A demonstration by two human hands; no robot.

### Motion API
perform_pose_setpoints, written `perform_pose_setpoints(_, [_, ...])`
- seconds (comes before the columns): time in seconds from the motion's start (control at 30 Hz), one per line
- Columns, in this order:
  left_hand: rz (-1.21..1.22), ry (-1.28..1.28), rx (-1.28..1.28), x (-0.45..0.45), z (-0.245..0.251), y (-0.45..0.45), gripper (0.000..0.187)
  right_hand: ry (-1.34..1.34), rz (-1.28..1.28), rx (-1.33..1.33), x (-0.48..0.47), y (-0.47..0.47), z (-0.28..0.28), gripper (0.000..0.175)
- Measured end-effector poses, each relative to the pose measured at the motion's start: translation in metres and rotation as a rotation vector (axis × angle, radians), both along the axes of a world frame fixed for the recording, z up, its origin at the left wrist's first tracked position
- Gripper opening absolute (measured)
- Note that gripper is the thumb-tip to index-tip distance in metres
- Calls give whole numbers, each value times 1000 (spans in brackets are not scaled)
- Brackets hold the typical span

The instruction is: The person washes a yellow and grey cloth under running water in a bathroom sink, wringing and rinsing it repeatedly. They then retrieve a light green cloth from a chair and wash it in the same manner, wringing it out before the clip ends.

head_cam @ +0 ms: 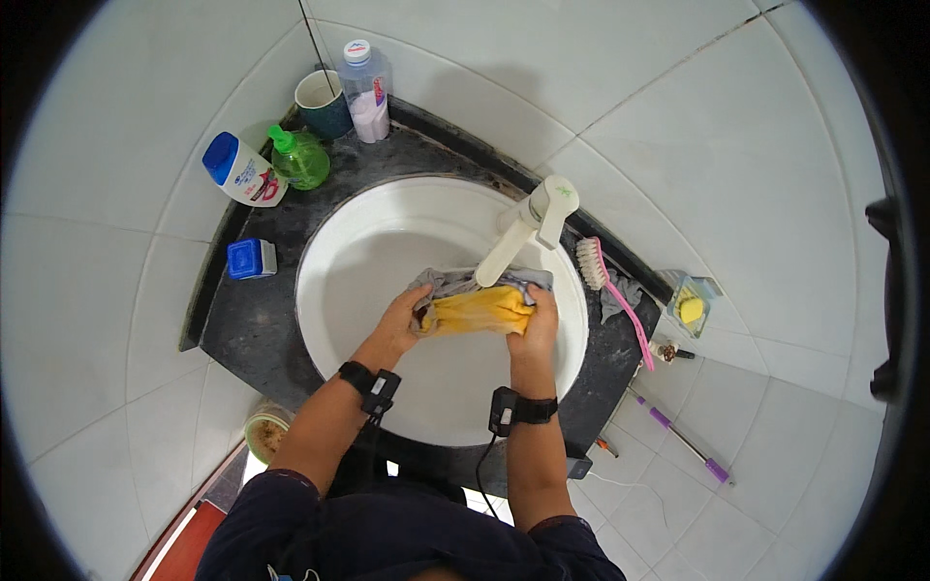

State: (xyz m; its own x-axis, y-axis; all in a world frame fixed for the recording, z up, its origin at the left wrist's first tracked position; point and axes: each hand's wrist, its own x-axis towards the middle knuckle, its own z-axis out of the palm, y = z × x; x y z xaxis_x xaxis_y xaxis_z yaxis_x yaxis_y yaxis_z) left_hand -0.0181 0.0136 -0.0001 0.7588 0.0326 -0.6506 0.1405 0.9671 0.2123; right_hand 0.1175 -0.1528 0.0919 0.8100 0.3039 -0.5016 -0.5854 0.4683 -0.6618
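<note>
Both hands hold a bunched cloth (479,311), yellow on the near side and grey on the far side, over a white washbasin (349,240). My left hand (399,317) grips its left end, the thumb lying on top. At the right end, my right hand (534,323) has its thumb on the cloth and its fingers largely hidden behind and below. The spout of a white lever faucet (508,243) reaches over the cloth's far edge. Whether water runs cannot be told.
Around the basin on the black counter stand a shampoo bottle (243,171), a green pump bottle (301,161), a dark cup (323,109), a clear bottle (367,102) and a blue-lidded jar (251,258). A pink brush (617,290) lies at right, beside a grey rag (622,294).
</note>
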Motion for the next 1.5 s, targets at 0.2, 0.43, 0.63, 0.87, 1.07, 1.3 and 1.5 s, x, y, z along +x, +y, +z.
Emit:
perform_pose_setpoints(0.2, [188,-228,-231,24,41,-16,42,213,-140,221,-7,-30,27,58])
perform_pose_setpoints(0.43, [158,-101,-91,23,71,-24,41,466,65,454,-57,29,-58,47])
perform_pose_setpoints(0.63, [155,19,231,14,50,7,33,4,362,179,-60,30,-67,43])
perform_pose_setpoints(0.87, [215,176,392,17,19,-12,36,-650,445,-808,-88,47,-37,46])
perform_pose_setpoints(1.07, [115,240,531,24,12,-38,43,-362,57,-356,-70,55,-73,31])
perform_pose_setpoints(1.3, [94,205,461,24,23,-32,34,-463,329,-816,-73,57,-78,25])
perform_pose_setpoints(1.5, [58,253,554,25,15,-30,34,-396,91,-581,-65,64,-78,26])
